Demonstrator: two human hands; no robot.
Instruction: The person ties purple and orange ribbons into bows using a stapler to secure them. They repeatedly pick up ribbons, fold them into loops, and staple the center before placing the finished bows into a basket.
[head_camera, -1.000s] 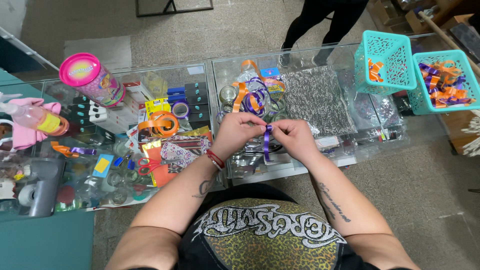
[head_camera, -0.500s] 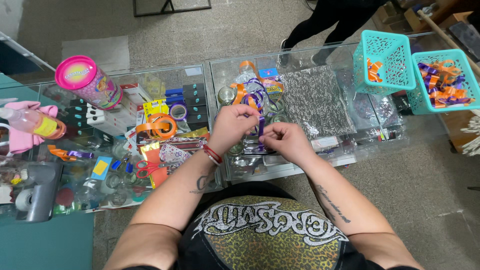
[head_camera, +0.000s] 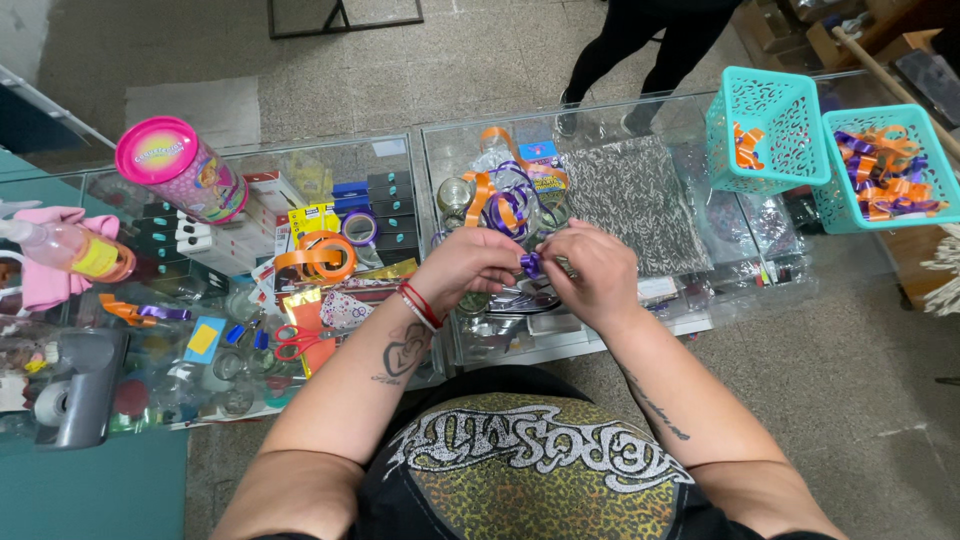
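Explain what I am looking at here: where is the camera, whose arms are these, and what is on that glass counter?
There is no machine here. The single picture comes from a camera worn on a person's head, looking straight down, so the two bare arms belong to the wearer. The left hand and right hand meet over a glass display counter and pinch a small piece of purple ribbon between their fingertips. Just beyond them lies a loose pile of orange and purple curled ribbon. To the left sit an orange ribbon roll, a purple ribbon roll, red-handled scissors and a pink-lidded tube. On the right, two turquoise baskets hold more ribbon pieces. The dark legs at the top belong to another person standing beyond the counter.
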